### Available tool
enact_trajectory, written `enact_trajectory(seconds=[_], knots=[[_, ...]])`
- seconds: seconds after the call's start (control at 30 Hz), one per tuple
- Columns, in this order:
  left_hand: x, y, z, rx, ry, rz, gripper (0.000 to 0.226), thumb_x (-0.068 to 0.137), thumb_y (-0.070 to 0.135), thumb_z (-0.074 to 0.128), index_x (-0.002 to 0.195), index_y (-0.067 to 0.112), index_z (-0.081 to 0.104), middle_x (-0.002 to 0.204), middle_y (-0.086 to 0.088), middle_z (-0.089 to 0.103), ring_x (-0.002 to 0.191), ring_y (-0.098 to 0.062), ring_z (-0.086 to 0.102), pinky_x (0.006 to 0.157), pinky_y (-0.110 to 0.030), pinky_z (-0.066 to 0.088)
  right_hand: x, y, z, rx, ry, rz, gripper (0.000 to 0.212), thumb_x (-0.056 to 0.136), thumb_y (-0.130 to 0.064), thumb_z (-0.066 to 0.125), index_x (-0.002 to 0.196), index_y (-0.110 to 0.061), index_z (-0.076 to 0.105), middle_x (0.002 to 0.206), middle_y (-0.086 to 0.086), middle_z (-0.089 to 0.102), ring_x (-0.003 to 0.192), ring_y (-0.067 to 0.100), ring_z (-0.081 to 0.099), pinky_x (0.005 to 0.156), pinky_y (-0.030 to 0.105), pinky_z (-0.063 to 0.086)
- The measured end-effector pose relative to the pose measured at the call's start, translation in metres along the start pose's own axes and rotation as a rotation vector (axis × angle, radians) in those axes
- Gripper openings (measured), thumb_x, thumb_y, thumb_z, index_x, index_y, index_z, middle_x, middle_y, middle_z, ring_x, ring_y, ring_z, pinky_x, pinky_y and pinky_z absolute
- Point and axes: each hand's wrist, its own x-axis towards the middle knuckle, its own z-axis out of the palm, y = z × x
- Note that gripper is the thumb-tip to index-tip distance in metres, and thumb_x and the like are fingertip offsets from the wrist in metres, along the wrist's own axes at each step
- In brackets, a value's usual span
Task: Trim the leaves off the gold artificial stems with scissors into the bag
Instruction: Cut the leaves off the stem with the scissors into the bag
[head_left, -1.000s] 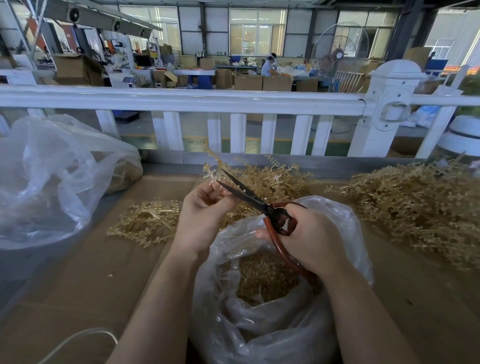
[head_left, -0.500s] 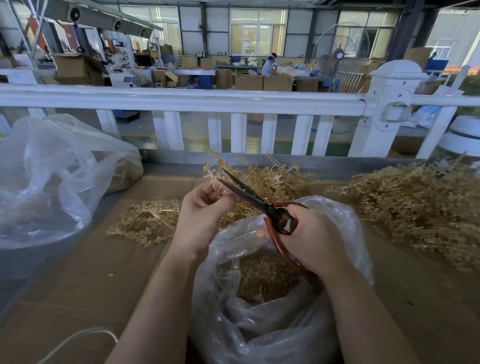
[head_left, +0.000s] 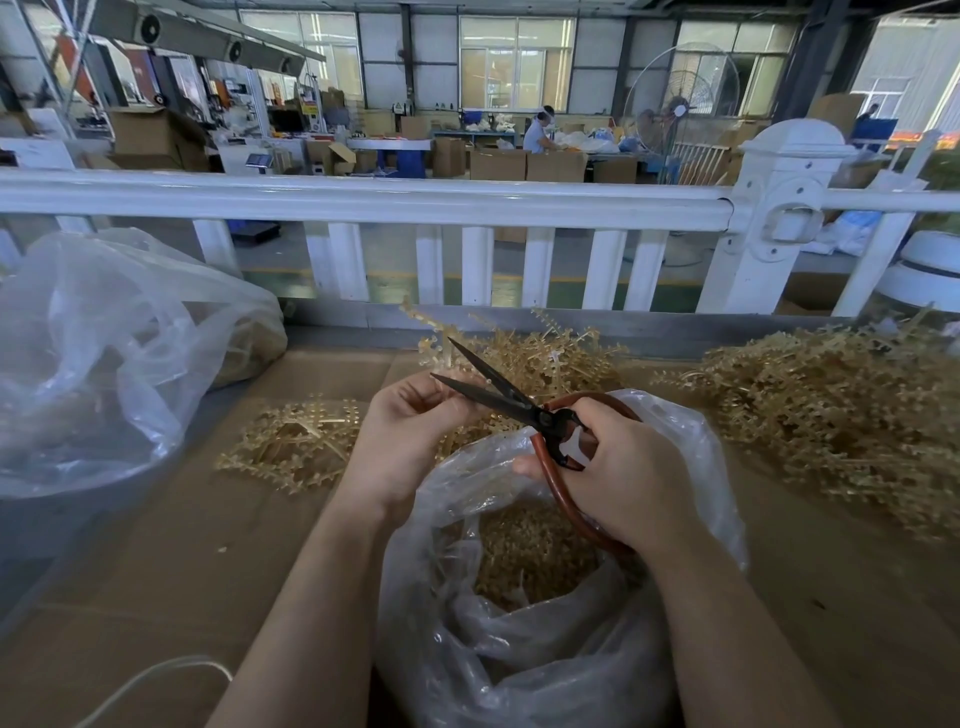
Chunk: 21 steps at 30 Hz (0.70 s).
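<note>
1. Clear bag (head_left: 519, 649) sits open under both hands, a layer of cut leaves inside; uncut gold stems (head_left: 831, 405) are heaped right. Off-centre snips likely miss the mouth.
2. Right hand (head_left: 618, 473) grips scissors (head_left: 498, 397), blades now parted wider than 0.5 s ago.
3. Left hand (head_left: 415, 421) pinches a stem (head_left: 434, 345); fingertips near the blades, so nick risk.

Open scissors (head_left: 498, 397) above bag (head_left: 519, 649)

Bag (head_left: 519, 649) nearest, stem piles (head_left: 831, 410) behind and right, fence (head_left: 363, 202) beyond.
</note>
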Motion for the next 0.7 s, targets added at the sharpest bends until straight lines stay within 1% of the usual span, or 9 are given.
enact_trajectory(seconds=[0.03,0.1,0.17,0.23,0.3,0.37,0.47,0.57,0.7], knots=[[0.0003,0.0,0.0,-0.004,-0.002,-0.003,0.027,0.081,-0.006,0.067,0.075,0.019,0.077,0.077,0.0,0.074,0.073,-0.005,0.066,0.068,-0.013,0.05,-0.0001,0.0004,0.0004,0.005,0.014,-0.007,0.06,0.066,-0.096,0.042,0.096,-0.045,0.055,0.083,-0.031,0.056,0.074,-0.01,0.052,0.061,0.006,0.036],[0.0009,-0.0007,0.0003,0.0,0.001,-0.013,0.029,0.081,-0.006,0.067,0.074,0.02,0.078,0.078,-0.001,0.074,0.073,-0.006,0.066,0.069,-0.014,0.05,-0.0009,0.0013,0.0013,0.014,0.068,-0.032,0.058,0.068,-0.095,0.042,0.089,-0.041,0.052,0.081,-0.023,0.06,0.075,-0.001,0.058,0.06,0.012,0.045],[0.0012,-0.0014,0.0004,0.006,0.014,-0.022,0.028,0.081,-0.004,0.068,0.074,0.021,0.078,0.08,-0.002,0.075,0.075,-0.008,0.066,0.069,-0.014,0.051,-0.0013,0.0011,0.002,0.014,0.104,-0.049,0.059,0.07,-0.095,0.042,0.086,-0.039,0.051,0.079,-0.018,0.062,0.074,0.002,0.06,0.059,0.016,0.05],[0.0011,-0.0012,-0.0003,-0.001,0.012,-0.024,0.026,0.081,-0.002,0.07,0.075,0.021,0.079,0.083,-0.002,0.076,0.077,-0.009,0.068,0.07,-0.014,0.051,-0.0011,0.0007,0.0031,-0.011,0.117,-0.073,0.051,0.072,-0.09,0.05,0.083,-0.039,0.048,0.074,-0.02,0.058,0.07,0.001,0.058,0.056,0.014,0.048],[0.0009,-0.001,-0.0004,0.011,0.0,-0.019,0.029,0.081,-0.002,0.069,0.074,0.024,0.079,0.082,0.0,0.076,0.077,-0.007,0.069,0.07,-0.013,0.051,-0.001,0.0016,0.0035,-0.033,0.107,-0.071,0.046,0.074,-0.086,0.054,0.083,-0.042,0.047,0.072,-0.023,0.054,0.068,-0.004,0.054,0.054,0.007,0.039],[0.0007,-0.0005,-0.0002,0.02,-0.018,-0.012,0.032,0.082,-0.004,0.067,0.073,0.025,0.079,0.08,0.002,0.075,0.076,-0.005,0.068,0.07,-0.013,0.05,-0.0008,0.003,0.004,-0.032,0.073,-0.052,0.051,0.072,-0.092,0.047,0.086,-0.043,0.049,0.074,-0.026,0.055,0.07,-0.008,0.053,0.055,0.005,0.034],[0.0003,0.0006,0.0005,0.01,-0.049,0.0,0.034,0.081,-0.006,0.066,0.072,0.025,0.078,0.077,0.004,0.074,0.075,-0.003,0.067,0.069,-0.012,0.05,-0.0007,0.0053,0.0061,-0.001,0.047,-0.044,0.059,0.068,-0.098,0.038,0.09,-0.045,0.051,0.079,-0.032,0.055,0.075,-0.013,0.052,0.057,0.004,0.034],[0.0003,0.0,0.0001,0.009,-0.055,-0.001,0.033,0.081,-0.006,0.066,0.073,0.023,0.078,0.079,0.002,0.075,0.076,-0.005,0.068,0.07,-0.012,0.05,-0.0006,0.0051,0.0066,-0.004,0.051,-0.045,0.06,0.069,-0.097,0.038,0.092,-0.044,0.054,0.08,-0.034,0.053,0.076,-0.016,0.051,0.056,0.003,0.033],[0.0003,-0.002,0.0004,-0.002,-0.04,-0.003,0.027,0.08,-0.005,0.068,0.076,0.019,0.079,0.083,-0.002,0.076,0.078,-0.008,0.069,0.071,-0.014,0.05,-0.001,0.0032,0.0036,-0.021,0.062,-0.039,0.058,0.07,-0.096,0.04,0.09,-0.044,0.057,0.074,-0.036,0.05,0.072,-0.02,0.048,0.053,0.001,0.031]])
